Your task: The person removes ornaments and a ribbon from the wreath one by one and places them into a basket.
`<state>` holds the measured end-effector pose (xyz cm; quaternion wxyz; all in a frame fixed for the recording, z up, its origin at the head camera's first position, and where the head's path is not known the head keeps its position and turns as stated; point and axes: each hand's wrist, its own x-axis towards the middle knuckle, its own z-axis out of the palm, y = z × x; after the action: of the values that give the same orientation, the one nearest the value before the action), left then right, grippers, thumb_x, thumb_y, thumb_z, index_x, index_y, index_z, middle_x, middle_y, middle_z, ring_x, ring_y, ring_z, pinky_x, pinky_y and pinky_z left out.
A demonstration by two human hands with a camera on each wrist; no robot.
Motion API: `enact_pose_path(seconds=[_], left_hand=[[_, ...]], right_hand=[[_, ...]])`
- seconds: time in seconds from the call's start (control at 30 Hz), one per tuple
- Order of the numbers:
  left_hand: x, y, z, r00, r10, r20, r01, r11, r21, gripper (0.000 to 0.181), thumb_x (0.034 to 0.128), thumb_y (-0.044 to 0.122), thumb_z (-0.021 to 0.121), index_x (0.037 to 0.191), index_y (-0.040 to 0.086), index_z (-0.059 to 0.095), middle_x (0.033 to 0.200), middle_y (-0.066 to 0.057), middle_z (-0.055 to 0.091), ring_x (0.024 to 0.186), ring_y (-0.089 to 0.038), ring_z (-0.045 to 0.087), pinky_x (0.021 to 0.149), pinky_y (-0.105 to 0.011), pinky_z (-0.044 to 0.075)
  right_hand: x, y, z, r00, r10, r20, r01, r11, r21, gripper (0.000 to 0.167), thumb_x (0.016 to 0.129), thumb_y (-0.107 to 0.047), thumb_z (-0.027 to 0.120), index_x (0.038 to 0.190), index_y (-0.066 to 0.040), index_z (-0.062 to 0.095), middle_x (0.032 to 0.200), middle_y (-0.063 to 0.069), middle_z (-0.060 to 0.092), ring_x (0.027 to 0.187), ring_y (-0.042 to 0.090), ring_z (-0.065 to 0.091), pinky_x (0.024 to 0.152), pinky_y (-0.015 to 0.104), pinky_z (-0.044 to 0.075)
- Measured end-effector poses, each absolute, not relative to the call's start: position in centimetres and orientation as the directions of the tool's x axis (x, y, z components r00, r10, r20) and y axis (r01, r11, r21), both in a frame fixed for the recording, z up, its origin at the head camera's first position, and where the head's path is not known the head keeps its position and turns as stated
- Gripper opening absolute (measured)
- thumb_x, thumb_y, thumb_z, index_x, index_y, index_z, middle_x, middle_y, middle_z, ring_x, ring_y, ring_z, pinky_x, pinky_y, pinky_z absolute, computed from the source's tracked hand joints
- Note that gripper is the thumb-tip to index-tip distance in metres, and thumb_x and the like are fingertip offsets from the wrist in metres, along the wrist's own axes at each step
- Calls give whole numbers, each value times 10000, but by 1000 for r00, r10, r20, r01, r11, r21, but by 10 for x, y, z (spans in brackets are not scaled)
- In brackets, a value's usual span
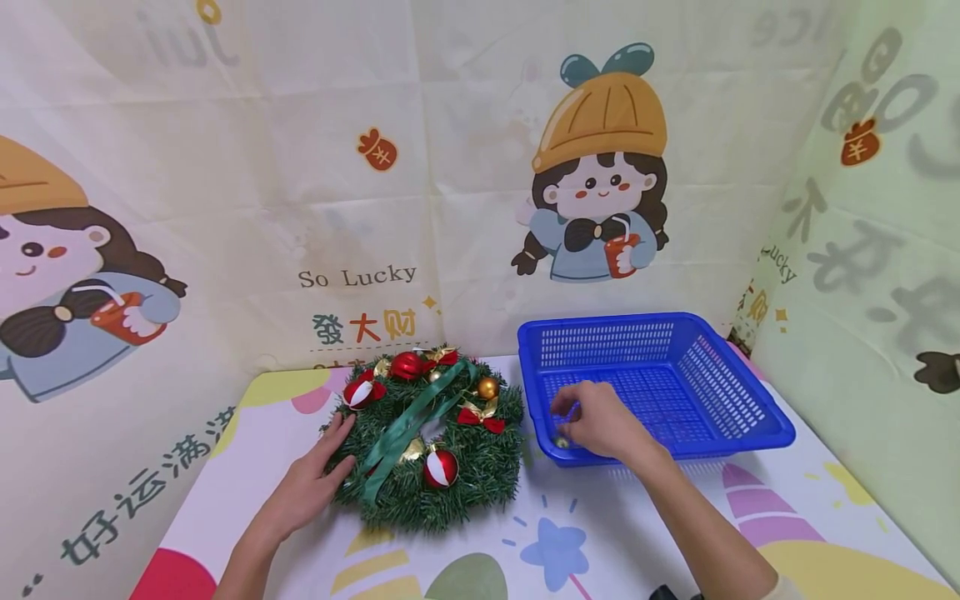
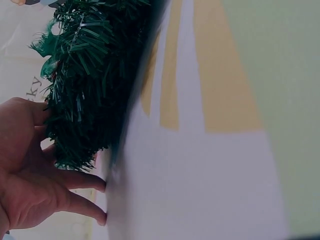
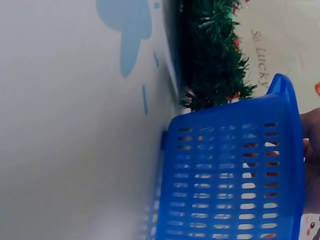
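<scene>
A green tinsel wreath (image 1: 480, 492) with red and white baubles, bows and a green ribbon (image 1: 405, 425) lies on the table. My left hand (image 1: 311, 471) touches its left edge with fingers spread; the left wrist view shows this hand (image 2: 40, 175) beside the wreath's underside. Over the left front corner of a blue plastic basket (image 1: 720, 450) is my right hand (image 1: 600, 421), fingers bent downward. Just below its fingertips shows a small gold ball-like thing (image 1: 562, 442); whether the fingers pinch it is unclear. In the right wrist view the basket wall (image 3: 225, 175) mostly hides the hand.
The table (image 1: 600, 533) has a colourful printed cover. Behind it hangs a printed cloth (image 1: 465, 208), with another cloth side at the right. A dark object (image 1: 663, 593) shows at the bottom edge near my right forearm. The wreath and basket stand close together.
</scene>
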<state>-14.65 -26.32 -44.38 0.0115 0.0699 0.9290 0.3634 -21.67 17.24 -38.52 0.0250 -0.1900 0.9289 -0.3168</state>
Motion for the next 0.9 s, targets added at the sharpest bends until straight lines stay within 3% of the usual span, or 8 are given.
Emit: enact_pose_path(seconds=[0.37,0.9], left_hand=[[-148,-263,-445,-988,152,36,137,732,667,650,1114,348,497,1673,144,236,1742,-196,107,1559,-517,157,1187,-727,238],[-147,-263,-446,-983,176,58,171,741,650,663,1111,337,506,1667,99,236,1731,-234,110,1539,-546,177,1164,-746,255]], right_hand=[[-200,157,-371,-934,-287,213,-355,681,-641,140,887,-50,809,1003,-125,782,975,16,760,832,136,693,706,276,595],[-186,136,-365,-875,-366,318,-479,555,-681,186,869,-23,823,1003,-147,785,921,-31,748,806,79,666,712,222,581]])
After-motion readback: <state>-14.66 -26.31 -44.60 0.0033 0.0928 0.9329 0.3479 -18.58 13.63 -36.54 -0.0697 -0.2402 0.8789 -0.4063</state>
